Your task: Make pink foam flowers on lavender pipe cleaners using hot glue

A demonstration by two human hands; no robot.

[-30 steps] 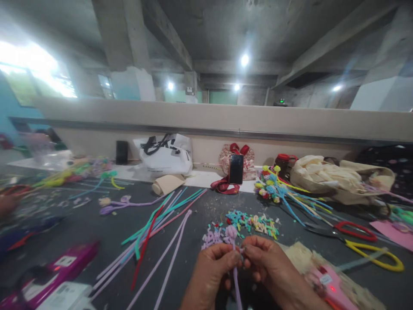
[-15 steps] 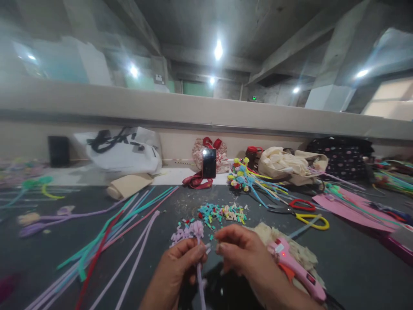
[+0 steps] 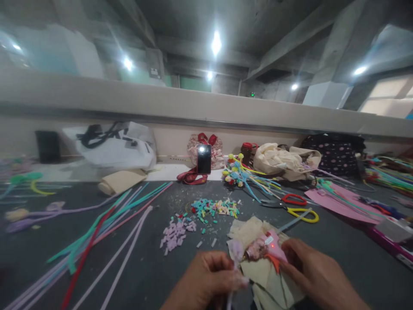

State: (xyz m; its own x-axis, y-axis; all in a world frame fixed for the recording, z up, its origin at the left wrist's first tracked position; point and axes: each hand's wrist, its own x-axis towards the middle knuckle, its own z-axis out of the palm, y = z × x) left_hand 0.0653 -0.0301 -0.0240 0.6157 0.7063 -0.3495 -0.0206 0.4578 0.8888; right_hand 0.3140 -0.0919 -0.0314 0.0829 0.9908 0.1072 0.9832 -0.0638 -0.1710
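Note:
My left hand (image 3: 209, 277) is closed, pinching a lilac pipe cleaner stem (image 3: 238, 250) whose fluffy upper end is blurred. This tip stands beside the nozzle of a pink hot glue gun (image 3: 273, 242). The gun rests on crumpled beige cloth (image 3: 267, 280), its red light lit and its orange trigger showing. My right hand (image 3: 311, 269) wraps round the gun's handle, which the fingers mostly hide. Ahead of my left hand lies a heap of lilac cut pieces (image 3: 176, 234), and behind it are several small multicoloured pieces (image 3: 214, 209).
Long pipe cleaners (image 3: 106, 232) spread across the left. Scissors (image 3: 297, 206) with red and yellow handles lie beyond the glue gun, near a bundle of pipe cleaner flowers (image 3: 237, 172). A phone (image 3: 204, 159) stands at the back. Pink sheet (image 3: 342, 202) lies right.
My left hand has moved right with the lilac pipe cleaner, from the lilac heap to the glue gun's nozzle. My right hand has gone right and taken hold of the glue gun.

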